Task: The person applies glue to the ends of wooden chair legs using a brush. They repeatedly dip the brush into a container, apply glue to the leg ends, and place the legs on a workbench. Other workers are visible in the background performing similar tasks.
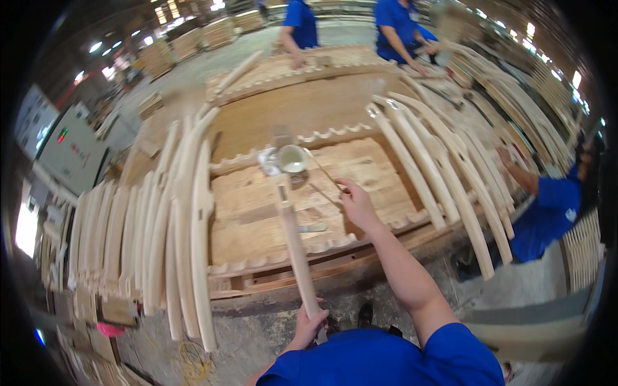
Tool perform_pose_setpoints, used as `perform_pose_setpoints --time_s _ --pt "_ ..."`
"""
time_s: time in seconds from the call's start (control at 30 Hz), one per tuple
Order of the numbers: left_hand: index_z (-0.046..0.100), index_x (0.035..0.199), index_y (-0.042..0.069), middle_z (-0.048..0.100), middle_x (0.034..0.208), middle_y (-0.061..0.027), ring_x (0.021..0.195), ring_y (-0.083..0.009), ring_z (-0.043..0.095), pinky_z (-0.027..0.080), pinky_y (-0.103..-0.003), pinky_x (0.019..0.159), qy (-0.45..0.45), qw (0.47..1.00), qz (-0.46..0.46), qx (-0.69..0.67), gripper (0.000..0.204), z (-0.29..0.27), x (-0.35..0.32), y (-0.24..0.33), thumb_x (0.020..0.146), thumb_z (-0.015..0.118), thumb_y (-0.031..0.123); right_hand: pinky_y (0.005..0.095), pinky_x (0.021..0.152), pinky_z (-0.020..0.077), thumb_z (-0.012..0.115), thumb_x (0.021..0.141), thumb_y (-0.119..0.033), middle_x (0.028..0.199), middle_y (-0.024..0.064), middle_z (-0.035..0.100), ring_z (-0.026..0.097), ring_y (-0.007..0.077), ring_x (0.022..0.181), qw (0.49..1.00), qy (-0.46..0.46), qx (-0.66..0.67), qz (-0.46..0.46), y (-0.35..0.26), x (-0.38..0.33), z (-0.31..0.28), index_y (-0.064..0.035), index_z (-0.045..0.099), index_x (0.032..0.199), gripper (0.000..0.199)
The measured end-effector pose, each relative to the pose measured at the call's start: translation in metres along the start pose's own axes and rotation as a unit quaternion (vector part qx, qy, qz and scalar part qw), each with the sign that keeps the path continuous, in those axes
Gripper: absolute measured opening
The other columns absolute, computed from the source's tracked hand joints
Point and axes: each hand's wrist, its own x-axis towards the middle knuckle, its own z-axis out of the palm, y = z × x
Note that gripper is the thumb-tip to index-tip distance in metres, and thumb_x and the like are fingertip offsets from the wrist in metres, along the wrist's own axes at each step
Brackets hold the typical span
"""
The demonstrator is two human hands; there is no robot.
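Observation:
My left hand (310,326) grips the near end of a long curved wooden piece (294,241), whose far end rests on the workbench (257,219) near a small white cup (291,158). My right hand (356,202) reaches over the bench and pinches a thin stick (324,171) that slants up to the cup's rim. The cup stands on the wooden panel next to a scrap of white rag (267,159).
Several curved wooden pieces (183,238) lean in a row at the bench's left, more (438,174) at its right. A person in blue (547,206) works at the right edge, and two others (347,26) stand across the bench. Pallets and stacked wood (193,42) fill the background.

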Motion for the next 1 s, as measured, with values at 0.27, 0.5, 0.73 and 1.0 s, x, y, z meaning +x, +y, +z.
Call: perform_pose_setpoints --time_s 0.27,0.5,0.73,1.0 --pt "0.044 0.111 0.003 0.052 0.071 -0.0044 0.05 -0.0104 0.05 0.041 -0.024 0.044 0.048 0.996 0.043 0.054 0.043 0.003 -0.011 0.013 0.076 0.067 0.01 0.0388 0.08 0.0452 0.046 0.077 -0.002 0.097 0.0209 0.061 0.058 0.0332 0.09 0.988 -0.011 -0.13 -0.08 0.013 0.015 0.014 -0.0044 0.058 0.108 0.033" --pt "0.038 0.119 0.0 0.052 0.074 -0.004 0.049 -0.0088 0.05 0.041 -0.023 0.042 0.042 0.985 0.148 -0.076 0.052 0.009 -0.016 0.018 0.078 0.067 0.013 0.0413 0.09 0.0405 0.057 0.066 -0.008 0.107 0.0182 0.055 0.052 0.0342 0.101 0.95 0.009 -0.21 -0.231 0.029 0.008 0.014 -0.0014 0.057 0.106 0.04" --pt "0.041 0.114 0.004 0.052 0.073 -0.0029 0.049 -0.0089 0.051 0.043 -0.023 0.045 0.134 0.933 0.3 -0.148 0.044 0.003 -0.054 0.03 0.078 0.066 0.011 0.0332 0.087 0.0396 0.052 0.083 -0.006 0.112 0.0123 0.052 0.05 0.0247 0.102 0.956 0.033 -0.136 -0.259 0.025 0.01 0.01 -0.001 0.05 0.118 0.036" --pt "0.039 0.116 0.004 0.051 0.074 -0.0028 0.052 -0.01 0.051 0.043 -0.024 0.046 0.414 0.82 0.347 -0.189 0.049 0.003 -0.15 0.002 0.075 0.065 0.008 0.0353 0.065 0.0469 0.058 0.086 -0.014 0.079 0.0115 0.058 0.053 0.0241 0.068 0.958 -0.069 -0.027 -0.276 -0.019 -0.021 0.009 0.0066 0.058 0.094 0.022"
